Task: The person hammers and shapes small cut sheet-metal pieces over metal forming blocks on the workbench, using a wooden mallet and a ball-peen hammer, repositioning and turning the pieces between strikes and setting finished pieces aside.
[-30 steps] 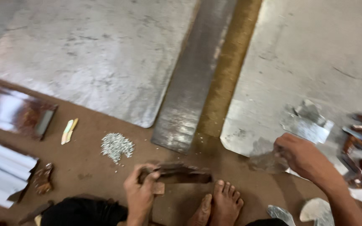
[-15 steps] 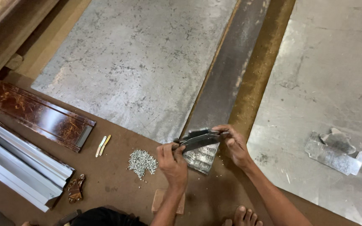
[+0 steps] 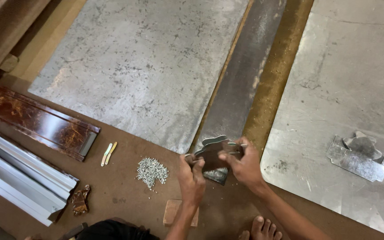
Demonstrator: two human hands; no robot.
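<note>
Both of my hands hold one dark, flat, shaped metal bracket (image 3: 214, 153) low in the middle of the head view. My left hand (image 3: 192, 175) grips its left end from below. My right hand (image 3: 245, 166) pinches its right end, thumb on top. The bracket sits just above the near end of a long dark metal strip (image 3: 241, 80). A small heap of silver screws or rivets (image 3: 152, 171) lies on the brown board to the left of my left hand. A small wooden block (image 3: 173, 212) lies under my left forearm.
Large grey metal sheets lie at the left (image 3: 143, 62) and right (image 3: 352, 80). A cut metal piece (image 3: 358, 155) rests on the right sheet. Brown glossy moulding (image 3: 36, 120) and silver profiles (image 3: 18, 178) lie at the left, near two small sticks (image 3: 108, 153). My bare foot (image 3: 263, 229) shows below.
One second ago my right hand reached to the pieces at the right. It has since come over to the bracket, and both hands now hold it near the strip's end.
</note>
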